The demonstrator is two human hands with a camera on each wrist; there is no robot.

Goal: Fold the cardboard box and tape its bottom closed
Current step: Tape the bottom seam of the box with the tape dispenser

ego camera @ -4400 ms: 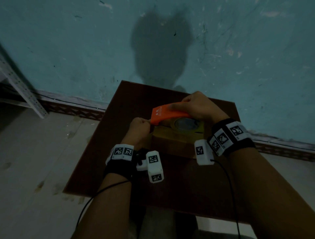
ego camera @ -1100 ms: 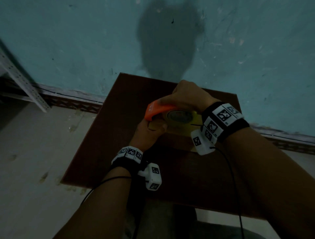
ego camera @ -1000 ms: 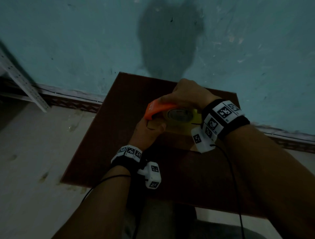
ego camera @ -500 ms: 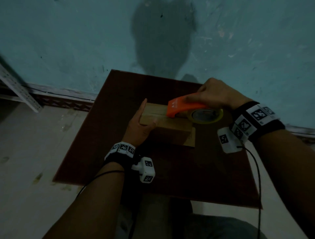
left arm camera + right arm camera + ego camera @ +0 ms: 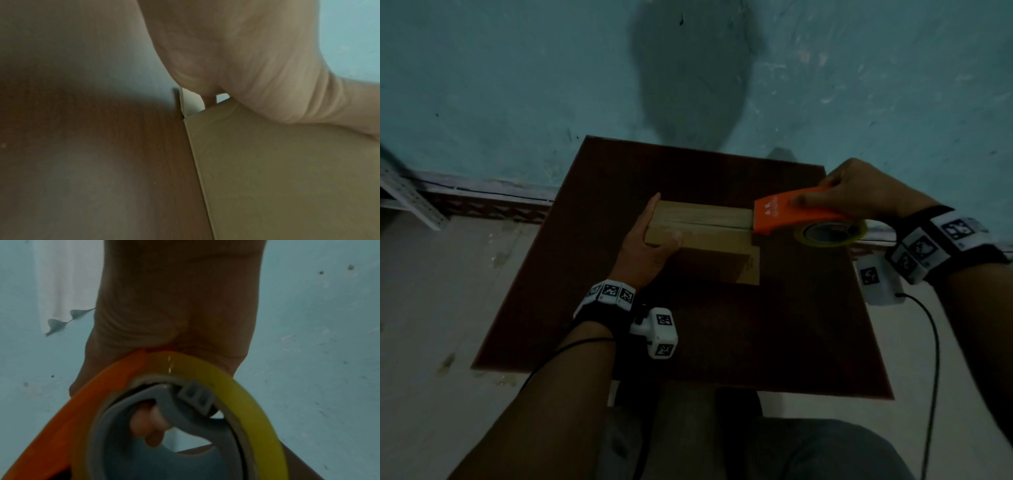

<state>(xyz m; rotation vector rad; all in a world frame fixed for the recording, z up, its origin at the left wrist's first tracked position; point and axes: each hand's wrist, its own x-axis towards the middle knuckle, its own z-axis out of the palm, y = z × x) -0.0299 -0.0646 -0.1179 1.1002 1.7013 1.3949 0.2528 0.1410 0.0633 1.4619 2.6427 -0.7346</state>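
Tape dispenser at the box's right end

Shelf post stands far left against the teal wall. Left hand braces the cardboard box's left end, fingers straight along the side, thumb lying on top. Cardboard box sits mid-table on the dark brown table, flaps folded shut, seam running left to right. Right hand grips the orange tape dispenser, fingers curled through its grey core, its mouth at the box's right edge. Yellow tape roll hangs past the box.
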